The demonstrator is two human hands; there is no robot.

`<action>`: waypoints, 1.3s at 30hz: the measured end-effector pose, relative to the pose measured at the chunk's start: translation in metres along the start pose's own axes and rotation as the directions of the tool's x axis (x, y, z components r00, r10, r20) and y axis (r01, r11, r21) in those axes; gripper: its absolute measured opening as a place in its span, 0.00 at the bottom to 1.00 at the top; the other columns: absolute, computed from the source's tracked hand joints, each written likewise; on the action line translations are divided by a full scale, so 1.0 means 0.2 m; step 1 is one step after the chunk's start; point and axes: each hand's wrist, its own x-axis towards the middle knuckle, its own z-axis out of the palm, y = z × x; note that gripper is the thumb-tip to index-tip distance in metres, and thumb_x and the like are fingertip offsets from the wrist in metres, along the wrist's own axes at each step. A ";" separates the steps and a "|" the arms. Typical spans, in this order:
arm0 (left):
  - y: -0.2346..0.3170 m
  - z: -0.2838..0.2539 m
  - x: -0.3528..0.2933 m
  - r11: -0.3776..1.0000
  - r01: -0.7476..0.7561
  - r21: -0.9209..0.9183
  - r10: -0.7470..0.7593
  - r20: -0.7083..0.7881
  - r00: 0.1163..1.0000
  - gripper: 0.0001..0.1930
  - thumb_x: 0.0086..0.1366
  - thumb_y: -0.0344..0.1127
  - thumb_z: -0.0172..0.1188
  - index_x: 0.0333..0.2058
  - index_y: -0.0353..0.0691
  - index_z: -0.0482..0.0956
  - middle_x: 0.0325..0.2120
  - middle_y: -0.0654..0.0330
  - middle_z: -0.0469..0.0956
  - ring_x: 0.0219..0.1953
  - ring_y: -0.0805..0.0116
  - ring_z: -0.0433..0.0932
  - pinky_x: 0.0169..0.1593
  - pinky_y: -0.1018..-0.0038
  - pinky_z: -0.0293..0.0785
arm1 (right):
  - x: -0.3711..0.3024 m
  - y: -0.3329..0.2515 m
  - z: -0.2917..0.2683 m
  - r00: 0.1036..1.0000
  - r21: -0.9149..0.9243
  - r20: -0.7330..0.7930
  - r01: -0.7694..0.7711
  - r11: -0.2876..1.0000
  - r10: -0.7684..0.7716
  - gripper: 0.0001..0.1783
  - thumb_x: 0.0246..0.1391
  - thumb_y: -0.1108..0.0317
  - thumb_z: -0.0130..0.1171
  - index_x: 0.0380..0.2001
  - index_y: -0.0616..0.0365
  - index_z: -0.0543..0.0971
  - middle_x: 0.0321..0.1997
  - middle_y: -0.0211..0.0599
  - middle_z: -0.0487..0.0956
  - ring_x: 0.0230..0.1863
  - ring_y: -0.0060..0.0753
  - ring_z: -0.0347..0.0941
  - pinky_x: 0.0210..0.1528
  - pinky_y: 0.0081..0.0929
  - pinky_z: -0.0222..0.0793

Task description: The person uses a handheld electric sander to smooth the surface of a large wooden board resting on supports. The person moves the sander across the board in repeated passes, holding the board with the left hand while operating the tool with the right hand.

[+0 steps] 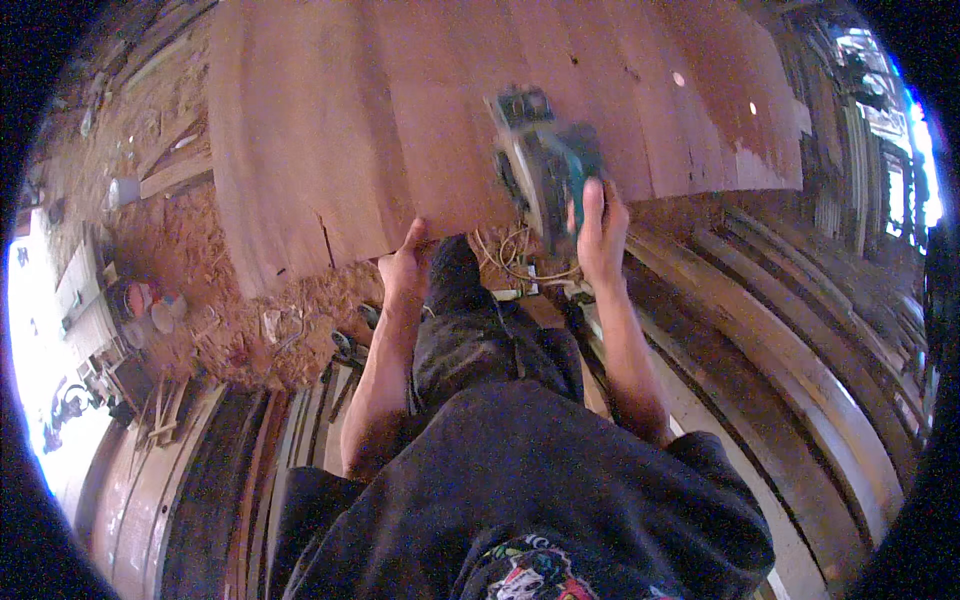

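Note:
A wide reddish-brown plywood sheet [330,120] spans the upper part of the head view. My left hand [404,266] grips its near edge, thumb on top and fingers hidden underneath. On the right, my right hand [601,232] is wrapped round the rear handle of a teal and grey circular saw [545,165]. The saw overlaps the sheet's near edge, its front end pointing away from me. Motion blurs it a little, and its blade's contact with the wood cannot be made out. Two pale round spots lie on the sheet's right part.
A pale cord [515,255] loops on the ground below the sheet, near my legs. Long boards [760,350] lie stacked on the right, more planks [205,480] at the lower left. Wood chips [250,340] cover the ground at left, with a white container [124,191] beyond.

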 end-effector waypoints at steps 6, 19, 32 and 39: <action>0.09 0.14 -0.07 0.977 0.117 -0.178 -0.117 0.008 0.993 0.25 0.65 0.26 0.73 0.59 0.35 0.74 0.50 0.54 0.82 0.47 0.58 0.85 0.47 0.58 0.89 | 1.37 0.13 0.26 0.925 -0.262 -0.182 0.281 0.923 -0.334 0.35 0.71 0.34 0.50 0.40 0.61 0.82 0.24 0.37 0.81 0.23 0.36 0.77 0.28 0.35 0.71; 0.07 0.01 0.02 0.949 0.263 -0.174 -0.261 0.031 0.965 0.21 0.69 0.32 0.71 0.57 0.34 0.78 0.49 0.55 0.83 0.51 0.58 0.83 0.55 0.59 0.84 | 0.54 0.17 -0.45 0.986 -0.039 -0.166 -0.040 0.998 0.033 0.27 0.75 0.41 0.51 0.43 0.58 0.78 0.24 0.23 0.74 0.22 0.18 0.68 0.24 0.23 0.63; 0.07 0.13 -0.01 0.984 0.150 -0.099 -0.156 -0.063 0.986 0.26 0.68 0.32 0.72 0.60 0.32 0.73 0.51 0.55 0.80 0.46 0.55 0.84 0.48 0.59 0.85 | -0.30 0.44 -1.03 0.891 -0.141 -0.444 -0.173 0.975 0.094 0.23 0.76 0.50 0.52 0.58 0.58 0.78 0.29 0.26 0.76 0.26 0.18 0.70 0.28 0.21 0.67; 0.01 0.15 0.02 0.993 0.100 -0.058 -0.103 -0.057 0.993 0.28 0.66 0.29 0.73 0.62 0.35 0.71 0.51 0.54 0.80 0.48 0.57 0.84 0.49 0.58 0.86 | 0.00 0.50 -1.15 0.931 -0.090 -0.355 -0.131 0.987 0.091 0.25 0.76 0.46 0.51 0.55 0.57 0.78 0.29 0.25 0.75 0.26 0.17 0.70 0.27 0.20 0.67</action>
